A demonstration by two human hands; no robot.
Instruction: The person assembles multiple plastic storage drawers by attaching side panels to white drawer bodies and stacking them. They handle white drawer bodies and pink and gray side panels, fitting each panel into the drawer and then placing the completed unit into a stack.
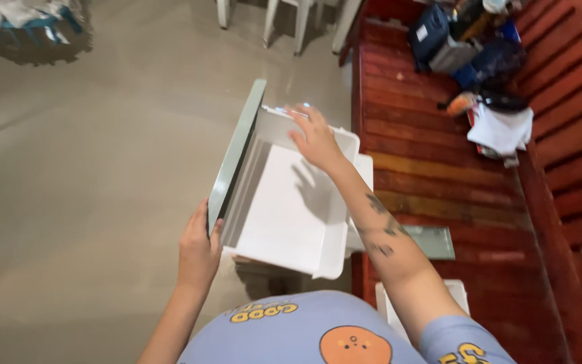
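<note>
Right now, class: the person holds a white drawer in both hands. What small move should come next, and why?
Probably level the white drawer first. It hangs tilted in the air, the left hand pinching only its grey front panel and the right hand gripping its far rim, with nothing supporting it underneath.

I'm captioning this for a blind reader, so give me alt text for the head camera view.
A person holds an empty white plastic drawer with a grey-green front panel above a tan floor, left hand gripping the near front corner and right hand on the far rim. To the right, a red wooden bench holds bags and white cloth.
</note>
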